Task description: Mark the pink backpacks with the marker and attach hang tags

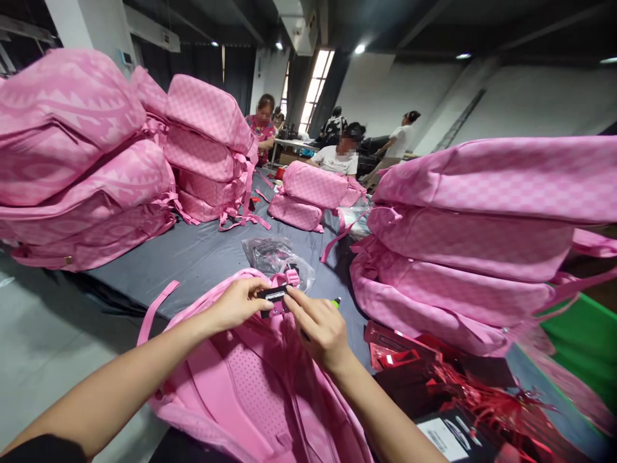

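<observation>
We see a backpack (pixel 250 379) lower centre, plastic bag (pixel 265 253) behind it on the table (pixel 202 254), stacked backpacks (pixel 477 241) left and right

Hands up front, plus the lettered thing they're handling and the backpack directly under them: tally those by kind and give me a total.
Left hand and right hand: 2
Black lettered tag: 1
Pink backpack: 1
Total: 4
</observation>
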The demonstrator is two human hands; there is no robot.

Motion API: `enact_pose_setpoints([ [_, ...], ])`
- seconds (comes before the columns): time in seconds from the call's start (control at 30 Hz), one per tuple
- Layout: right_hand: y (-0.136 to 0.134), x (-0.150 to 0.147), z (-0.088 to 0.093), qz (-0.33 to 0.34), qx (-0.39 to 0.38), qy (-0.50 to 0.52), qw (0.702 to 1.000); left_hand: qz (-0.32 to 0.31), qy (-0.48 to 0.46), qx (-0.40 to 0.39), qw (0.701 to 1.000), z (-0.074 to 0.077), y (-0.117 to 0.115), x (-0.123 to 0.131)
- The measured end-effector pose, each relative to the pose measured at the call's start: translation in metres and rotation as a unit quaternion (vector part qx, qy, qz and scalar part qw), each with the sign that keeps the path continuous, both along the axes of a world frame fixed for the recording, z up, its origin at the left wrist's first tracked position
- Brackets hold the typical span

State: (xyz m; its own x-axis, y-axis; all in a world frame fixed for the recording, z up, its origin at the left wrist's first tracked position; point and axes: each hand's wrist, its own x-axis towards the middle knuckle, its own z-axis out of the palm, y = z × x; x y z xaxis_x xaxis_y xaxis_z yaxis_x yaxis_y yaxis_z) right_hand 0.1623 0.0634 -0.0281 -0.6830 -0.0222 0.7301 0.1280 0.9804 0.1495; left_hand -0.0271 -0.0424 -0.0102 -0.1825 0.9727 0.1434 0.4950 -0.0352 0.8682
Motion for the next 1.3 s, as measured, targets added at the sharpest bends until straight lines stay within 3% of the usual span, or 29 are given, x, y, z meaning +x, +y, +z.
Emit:
enact_pose_setpoints([
  [0.1,-0.014,0.003,0.008,-0.037,-0.047,-0.041,0.997,0.049,0.183,0.064,0.98,0.002,-0.01,-0.004],
  [0.17,-0.023,0.001,0.016,-0.057,-0.073,-0.02,0.996,0.033,0.267,0.099,0.958,0.005,-0.015,-0.003],
  [0.3,-0.04,-0.006,0.028,-0.094,-0.124,-0.079,0.985,-0.025,0.304,0.162,0.938,0.008,-0.026,0.003],
  [0.4,-0.044,-0.008,0.026,-0.126,-0.196,-0.11,0.966,0.023,0.284,0.183,0.941,-0.006,-0.038,-0.005],
  [0.47,-0.042,-0.011,0.022,-0.146,-0.243,-0.08,0.956,0.127,0.268,0.15,0.943,-0.021,-0.046,-0.018],
  [0.53,-0.04,-0.017,0.015,-0.163,-0.28,-0.066,0.944,0.211,0.248,0.054,0.944,-0.037,-0.053,-0.032],
  [0.63,-0.038,-0.031,0.007,-0.178,-0.322,-0.117,0.923,0.213,0.209,-0.086,0.95,-0.054,-0.058,-0.046],
  [0.7,-0.04,-0.042,0.004,-0.193,-0.338,-0.181,0.903,0.196,0.198,-0.098,0.955,-0.06,-0.06,-0.049],
  [0.9,-0.047,-0.069,-0.002,-0.207,-0.263,-0.385,0.86,0.194,0.224,-0.01,0.955,-0.07,-0.07,-0.051],
  [1.1,-0.049,-0.084,-0.009,-0.173,-0.236,-0.434,0.852,0.192,0.256,-0.007,0.947,-0.078,-0.069,-0.051],
  [1.3,-0.055,-0.083,0.0,-0.178,-0.211,-0.434,0.858,0.186,0.249,-0.007,0.951,-0.08,-0.071,-0.053],
])
